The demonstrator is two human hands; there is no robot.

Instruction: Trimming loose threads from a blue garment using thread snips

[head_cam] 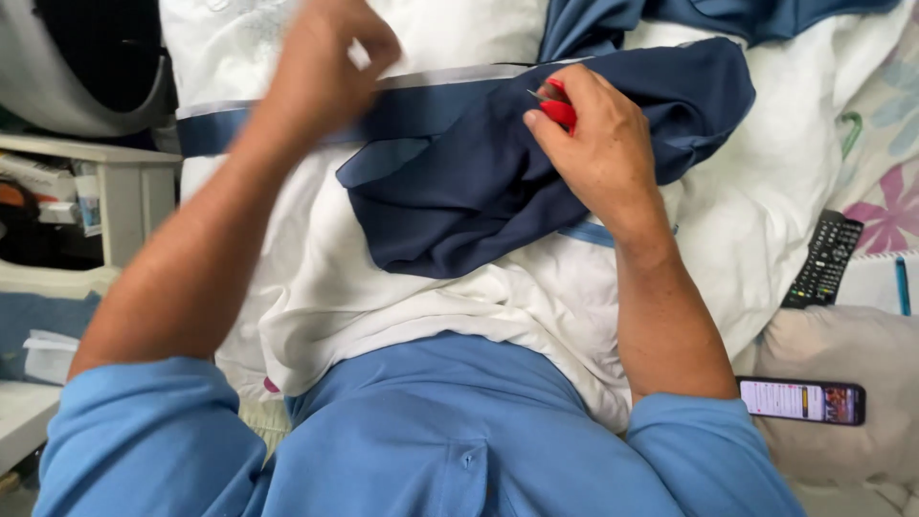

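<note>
**Navy cloth worked on the lap, red-handled tool in the right hand**

Navy blue folded cloth (479, 182) lies crumpled on top of a white fabric sheet with a blue band (402, 306), spread over the person's lap. Matte weave, soft folds, one rounded flap turned out toward the left. A paler blue-grey hem strip runs along its upper edge, crossing the white sheet from left to centre. More navy cloth bunches toward the upper right.

Right hand (598, 144) rests on the navy cloth near its upper middle, knuckles up, wrist bent, forearm running down toward the blue sleeve. Fingers are curled tight around a small red-handled cutting tool (557, 107); a thin metal tip shows just beyond the fingertips, pointing left and touching or just above the hem. Cannot tell which.

Left hand (321, 62) is raised above the white sheet, well apart from the right hand, slightly blurred. Thumb and fingers are pinched together; what they pinch, if anything, is too small to tell. Forearm angles up from lower left.

Off to the right: a black remote control (823, 258) on floral bedding, and a dark smartphone with lit screen (802, 401) on a beige cushion (842, 345). A white shelf unit (124, 191) stands at left.
</note>
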